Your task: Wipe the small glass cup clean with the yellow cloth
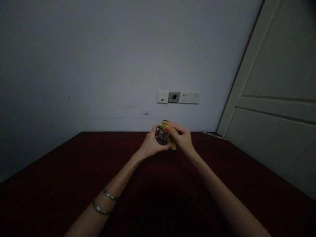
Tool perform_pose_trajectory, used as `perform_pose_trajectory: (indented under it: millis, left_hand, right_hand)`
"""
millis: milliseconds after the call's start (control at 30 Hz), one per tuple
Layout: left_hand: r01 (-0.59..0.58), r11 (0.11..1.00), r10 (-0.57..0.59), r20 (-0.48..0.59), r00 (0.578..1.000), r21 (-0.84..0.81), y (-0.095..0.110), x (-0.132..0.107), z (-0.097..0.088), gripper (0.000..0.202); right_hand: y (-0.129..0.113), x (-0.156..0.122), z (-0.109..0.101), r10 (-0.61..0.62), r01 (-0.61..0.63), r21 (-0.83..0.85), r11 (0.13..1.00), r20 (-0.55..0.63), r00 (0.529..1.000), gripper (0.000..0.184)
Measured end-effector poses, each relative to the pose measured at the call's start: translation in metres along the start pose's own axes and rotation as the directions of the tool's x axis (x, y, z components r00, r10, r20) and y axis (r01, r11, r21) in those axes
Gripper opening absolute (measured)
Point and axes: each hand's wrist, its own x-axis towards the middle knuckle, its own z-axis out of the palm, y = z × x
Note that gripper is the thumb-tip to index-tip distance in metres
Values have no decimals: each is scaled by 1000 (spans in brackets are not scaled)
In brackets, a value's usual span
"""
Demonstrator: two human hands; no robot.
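Observation:
A clear, round glass (162, 137) is held up over the far part of the dark red table. My left hand (150, 144) is closed around its left side, with thumb below and fingers above. Against the right side of the glass is a yellow sponge (173, 144) with a dark edge. My right hand (183, 138) grips this sponge, fingers over its top and thumb across its near face. Part of the glass is hidden behind the sponge and fingers. Two bracelets circle my left forearm.
The table (98, 164) meets a pale wall (111, 59) at its back edge. A row of sockets and switches (189, 97) sits on the wall behind my hands. To the right stands a light panelled door (276, 92). A thin pale strip (214, 135) lies near the back right corner.

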Motion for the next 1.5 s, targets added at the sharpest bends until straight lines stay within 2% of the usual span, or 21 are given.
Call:
perform_pose_trajectory:
  millis: [67,133,200,300,367,467,533,600,733,833,933,1067,1167,1267,1367,1500]
  left_hand:
    - [-13,1000,14,40,999,-25,2,-1,1,78]
    - [21,996,-15,62,998,-85,3,-1,3,77]
    - [125,977,-110,95,989,-174,2,0,4,78]
    - [319,898,-270,191,944,-304,-1,1,4,78]
    - [367,852,-297,233,926,-374,-3,2,2,74]
    - [374,810,-267,283,921,-453,-7,2,-3,65]
    - [383,794,-245,327,913,-472,-8,1,-5,62]
    - [396,789,-240,357,902,-470,-8,1,-6,61]
    - [433,782,-289,354,889,-448,-4,2,-5,58]
    - [439,791,-292,367,883,-427,-3,3,-5,58]
    - [434,791,-271,390,880,-431,-8,4,-8,66]
    - [407,828,-230,428,874,-386,-18,6,-13,77]
    - [363,875,-226,393,891,-320,-19,6,-12,87]
    - [233,933,-165,252,954,-273,-15,6,-8,92]
    - [107,978,-84,132,988,-179,-12,6,-8,77]
    - [111,993,-107,90,990,-38,-11,6,-10,69]
  right_hand:
    - [2,2,-3,112,-112,23,993,-20,993,26]
    - [5,4,-5,171,-171,47,984,-8,985,32]
    - [9,5,-7,187,-187,79,979,8,982,36]
    - [15,5,-10,212,-222,169,960,75,974,43]
    - [19,4,-14,189,-222,226,949,158,969,45]
    - [21,3,-22,100,-180,234,955,315,944,48]
    - [19,2,-26,56,-143,184,972,412,909,60]
    - [15,0,-26,25,-70,84,994,456,890,71]
    - [11,-5,-17,-97,164,-138,977,396,913,85]
    - [14,-8,-10,-176,257,-205,944,344,922,84]
    - [18,-9,-8,-158,220,-192,957,292,943,81]
    - [19,-8,-8,-24,37,-71,997,173,985,80]
    - [21,-4,-7,119,-121,16,993,81,990,77]
    - [23,-2,-5,221,-226,65,972,75,972,71]
    - [26,-3,-3,235,-243,64,968,112,965,68]
    - [27,-4,-3,171,-173,-2,985,149,974,64]
